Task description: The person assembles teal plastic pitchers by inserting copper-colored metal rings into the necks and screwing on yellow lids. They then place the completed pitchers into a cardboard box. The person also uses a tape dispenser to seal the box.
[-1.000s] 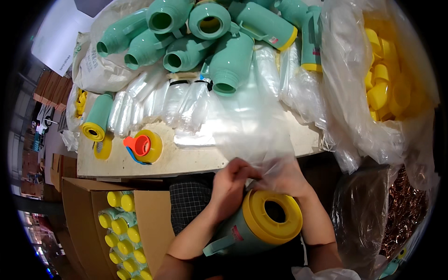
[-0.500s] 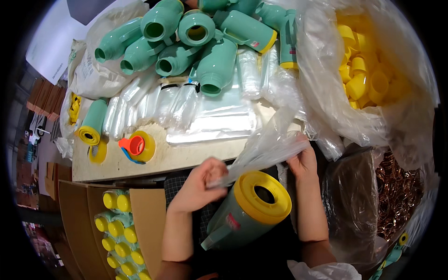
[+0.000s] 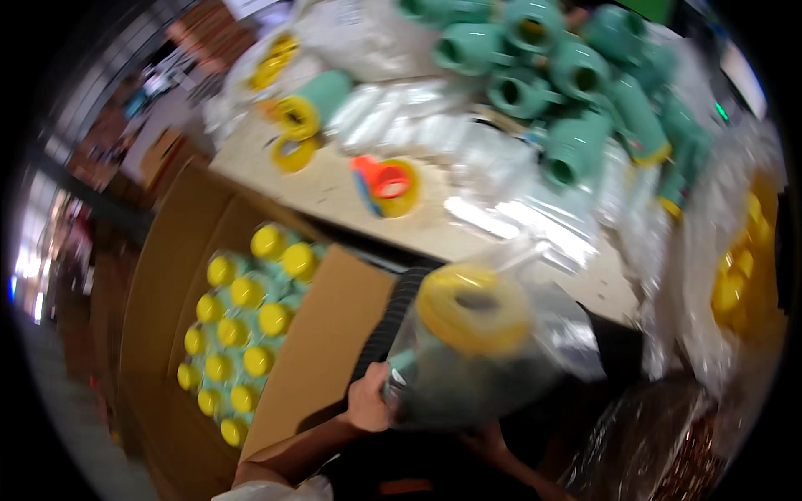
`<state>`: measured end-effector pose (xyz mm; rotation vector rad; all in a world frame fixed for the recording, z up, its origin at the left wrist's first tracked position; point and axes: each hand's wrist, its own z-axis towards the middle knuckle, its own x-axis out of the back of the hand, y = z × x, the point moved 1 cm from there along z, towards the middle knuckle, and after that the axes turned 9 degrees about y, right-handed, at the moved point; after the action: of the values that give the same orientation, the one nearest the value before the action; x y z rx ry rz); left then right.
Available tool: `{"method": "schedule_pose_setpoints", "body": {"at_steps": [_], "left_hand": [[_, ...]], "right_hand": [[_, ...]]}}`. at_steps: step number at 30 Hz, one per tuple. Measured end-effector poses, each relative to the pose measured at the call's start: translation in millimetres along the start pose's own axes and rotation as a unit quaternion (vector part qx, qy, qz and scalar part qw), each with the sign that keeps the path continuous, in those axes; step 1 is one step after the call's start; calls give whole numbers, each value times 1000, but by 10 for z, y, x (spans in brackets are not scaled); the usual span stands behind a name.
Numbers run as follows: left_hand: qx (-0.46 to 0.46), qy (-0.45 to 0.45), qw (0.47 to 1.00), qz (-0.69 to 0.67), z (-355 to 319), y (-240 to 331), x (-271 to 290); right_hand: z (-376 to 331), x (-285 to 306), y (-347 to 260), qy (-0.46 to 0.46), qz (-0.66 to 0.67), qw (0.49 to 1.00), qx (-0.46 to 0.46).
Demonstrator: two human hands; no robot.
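A green vacuum flask with a handle, its yellow ringed base [image 3: 476,309] turned up toward me, stands tilted in front of my body. A clear plastic bag [image 3: 572,334] now covers it, blurred by motion, with loose film on its right. At the flask's left side, my left hand [image 3: 369,401] is closed on it by the handle, through or with the film. My right hand [image 3: 487,440] is low, beneath the flask; its fingers are hidden behind the bagged body.
To the left, an open carton [image 3: 322,334] holds several yellow-capped flasks [image 3: 232,331]. On the table [image 3: 326,200] lie an orange ring-shaped piece [image 3: 388,179], a yellow tape roll [image 3: 409,200], clear bags [image 3: 535,221] and piled green flask bodies [image 3: 576,138]. Yellow parts [image 3: 735,280] fill a sack at right.
The clear bag, earlier stretched between my hands above the flask, is now over it. My left hand has moved down to the flask's side, my right hand beneath it. The view has swung left.
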<state>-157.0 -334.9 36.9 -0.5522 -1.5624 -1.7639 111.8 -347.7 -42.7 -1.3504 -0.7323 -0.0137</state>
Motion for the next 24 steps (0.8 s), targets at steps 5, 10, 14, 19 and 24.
{"method": "schedule_pose_setpoints", "body": {"at_steps": [5, 10, 14, 19, 24], "left_hand": [[-35, 227, 962, 148, -213, -287, 464], [94, 409, 908, -16, 367, -950, 1504], [312, 406, 840, -179, 1143, -2207, 2371], [306, 397, 852, 152, 1524, -2432, 1826], [-34, 74, 962, 260, 364, -1084, 598]], "right_hand": [[1066, 131, -1115, 11, 170, 985, 20], [2095, -200, -2479, -19, 184, 956, 226], [2320, -371, -2856, -28, 283, 913, 294], [1820, 64, -1634, 14, 196, 980, 11], [462, 984, -564, 343, 143, 916, -148]]}}
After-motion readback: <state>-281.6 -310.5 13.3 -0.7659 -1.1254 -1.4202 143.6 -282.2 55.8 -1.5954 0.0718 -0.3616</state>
